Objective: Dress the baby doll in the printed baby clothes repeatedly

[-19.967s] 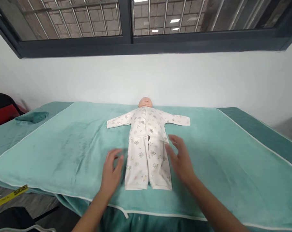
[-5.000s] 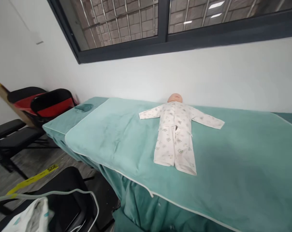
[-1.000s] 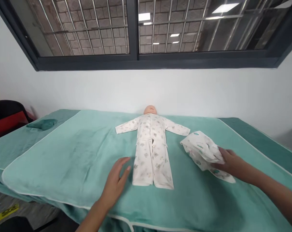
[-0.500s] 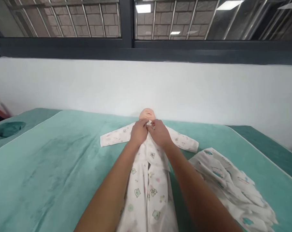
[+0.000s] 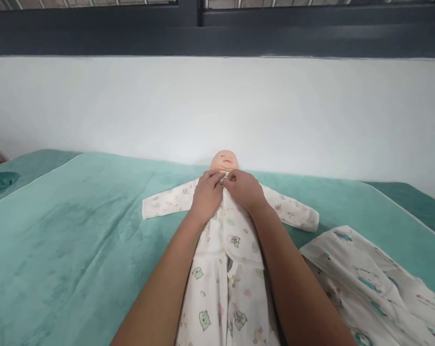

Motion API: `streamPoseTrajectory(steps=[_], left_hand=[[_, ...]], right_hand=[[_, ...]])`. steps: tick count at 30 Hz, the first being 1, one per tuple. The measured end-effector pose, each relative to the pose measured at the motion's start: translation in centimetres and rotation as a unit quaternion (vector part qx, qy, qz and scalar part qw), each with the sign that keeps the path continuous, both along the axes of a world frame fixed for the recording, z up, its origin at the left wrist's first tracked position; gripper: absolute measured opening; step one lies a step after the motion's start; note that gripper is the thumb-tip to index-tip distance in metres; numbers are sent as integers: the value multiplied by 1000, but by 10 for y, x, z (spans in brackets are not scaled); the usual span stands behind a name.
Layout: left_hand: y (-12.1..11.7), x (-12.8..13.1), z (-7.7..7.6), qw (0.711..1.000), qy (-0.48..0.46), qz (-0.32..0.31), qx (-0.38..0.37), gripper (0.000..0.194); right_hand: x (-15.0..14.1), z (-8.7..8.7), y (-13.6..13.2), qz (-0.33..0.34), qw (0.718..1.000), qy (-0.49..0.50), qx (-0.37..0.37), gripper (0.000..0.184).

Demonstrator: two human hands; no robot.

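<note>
A baby doll (image 5: 224,160) lies on its back, its head by the wall, dressed in a white baby shirt (image 5: 235,235) printed with small animals. Matching white trousers (image 5: 206,302) cover its legs, and both sleeves stretch out sideways. At the shirt's neckline, my left hand (image 5: 208,194) pinches the collar edge from the left. My right hand (image 5: 244,188) is closed on the collar just right of it, fingertips nearly meeting the left ones. Any fastener under the fingers is too small to make out.
A crumpled white printed cloth (image 5: 376,283) lies to the right of the doll. Under everything spreads a green plush cover (image 5: 77,230). A white wall (image 5: 217,101) rises behind the head, with a dark window frame (image 5: 217,38) above.
The view has tilted down and moved closer, so the doll sits larger. Both hands stay at the neckline, with the fingers shifted slightly.
</note>
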State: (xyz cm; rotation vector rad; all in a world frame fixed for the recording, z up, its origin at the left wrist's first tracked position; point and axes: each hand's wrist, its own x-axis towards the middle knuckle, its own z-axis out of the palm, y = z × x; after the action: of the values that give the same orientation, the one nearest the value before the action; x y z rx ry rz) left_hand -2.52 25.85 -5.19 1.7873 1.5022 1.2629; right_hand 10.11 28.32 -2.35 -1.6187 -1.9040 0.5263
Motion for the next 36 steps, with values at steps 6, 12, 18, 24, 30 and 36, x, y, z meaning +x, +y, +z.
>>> streamPoseTrajectory(steps=[6, 12, 18, 24, 30, 36], left_hand=[[0, 0, 0, 999, 33, -21, 31, 47], [-11, 2, 5, 1000, -10, -1, 12, 33], [-59, -5, -3, 998, 41, -24, 38, 32], [-74, -12, -12, 997, 46, -42, 38, 38], [-45, -10, -4, 998, 21, -40, 34, 26], [-39, -12, 0, 997, 40, -53, 28, 27]], right_hand=[[8, -9, 6, -19, 984, 173, 41, 17], [8, -11, -14, -86, 961, 253, 68, 20], [5, -18, -60, -153, 931, 321, 81, 20], [3, -17, -73, -62, 958, 265, 89, 24], [5, -11, -63, -39, 988, 133, 74, 15], [7, -12, -62, -36, 977, 199, 62, 9]])
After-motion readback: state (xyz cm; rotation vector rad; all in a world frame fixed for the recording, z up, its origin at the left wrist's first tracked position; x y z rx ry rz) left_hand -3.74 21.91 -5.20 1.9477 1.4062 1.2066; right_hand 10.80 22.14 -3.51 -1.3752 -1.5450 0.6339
